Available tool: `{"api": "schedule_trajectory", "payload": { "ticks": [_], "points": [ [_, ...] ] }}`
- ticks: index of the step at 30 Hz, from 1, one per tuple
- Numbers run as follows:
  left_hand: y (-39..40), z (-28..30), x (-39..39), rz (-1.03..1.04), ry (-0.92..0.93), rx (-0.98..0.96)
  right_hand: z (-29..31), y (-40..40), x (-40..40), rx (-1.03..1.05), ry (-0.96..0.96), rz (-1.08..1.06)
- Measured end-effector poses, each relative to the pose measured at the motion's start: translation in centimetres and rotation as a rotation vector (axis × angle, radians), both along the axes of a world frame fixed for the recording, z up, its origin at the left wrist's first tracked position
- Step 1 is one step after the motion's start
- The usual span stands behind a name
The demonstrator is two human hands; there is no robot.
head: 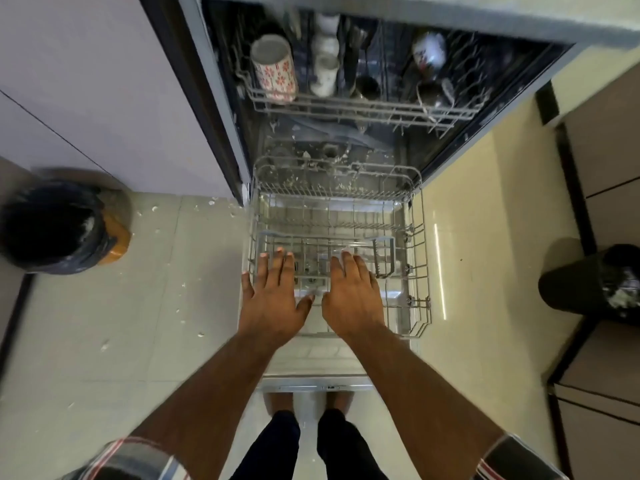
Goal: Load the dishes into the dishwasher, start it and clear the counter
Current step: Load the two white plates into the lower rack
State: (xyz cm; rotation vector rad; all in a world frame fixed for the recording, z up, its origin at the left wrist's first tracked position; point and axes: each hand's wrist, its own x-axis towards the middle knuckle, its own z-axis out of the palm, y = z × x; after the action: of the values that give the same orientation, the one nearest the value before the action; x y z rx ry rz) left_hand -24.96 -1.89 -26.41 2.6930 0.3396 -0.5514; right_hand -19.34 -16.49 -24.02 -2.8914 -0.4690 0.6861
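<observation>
Open built-in dishwasher (221, 109) seen from above, its door (317, 382) folded down flat. The grey wire upper rack (360, 107) carries a white cylindrical mug with a red flower print (273, 69) at its left edge, a row of plain white cups (325, 69) beside it, dark vessels (367, 86) near the middle and a white patterned cup (429, 51) toward the right edge. The grey wire lower rack (417, 271), drawn out over the door, holds no dishes; a wire basket insert (384, 258) sits at its right front. White flecks lie on the pale tiled floor (156, 306). A black-lined bin with an orange body (59, 226) stands at left and a black bin (592, 278) at right. The left hand (273, 299) and right hand (353, 296) hover side by side over the lower rack's front edge, fingers straight and spread, palms down, gripping nothing; whether they touch the wires cannot be told.
</observation>
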Motion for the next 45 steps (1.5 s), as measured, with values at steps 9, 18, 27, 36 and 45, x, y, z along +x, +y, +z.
{"api": "schedule_trajectory", "payload": {
  "ticks": [9, 18, 27, 36, 45],
  "points": [
    [2.0, 11.9, -3.7, 0.069, -0.11, 0.031, 12.1, 3.1, -4.2, 0.072, -0.097, 0.056],
    [4.1, 23.3, -9.7, 0.152, -0.218, 0.102, 22.6, 5.5, -9.6, 0.156, -0.205, 0.138],
    [13.2, 32.2, -12.1, 0.255, -0.391, 0.198, 31.7, 14.3, -11.5, 0.221, -0.374, 0.233],
    [28.7, 36.2, -17.6, 0.334, -0.437, 0.214, 36.7, 30.6, -15.8, 0.291, -0.479, 0.311],
    [39.3, 38.2, -18.9, 0.358, -0.46, 0.228, 38.6, 41.9, -17.3, 0.326, -0.495, 0.369]
  ]
}}
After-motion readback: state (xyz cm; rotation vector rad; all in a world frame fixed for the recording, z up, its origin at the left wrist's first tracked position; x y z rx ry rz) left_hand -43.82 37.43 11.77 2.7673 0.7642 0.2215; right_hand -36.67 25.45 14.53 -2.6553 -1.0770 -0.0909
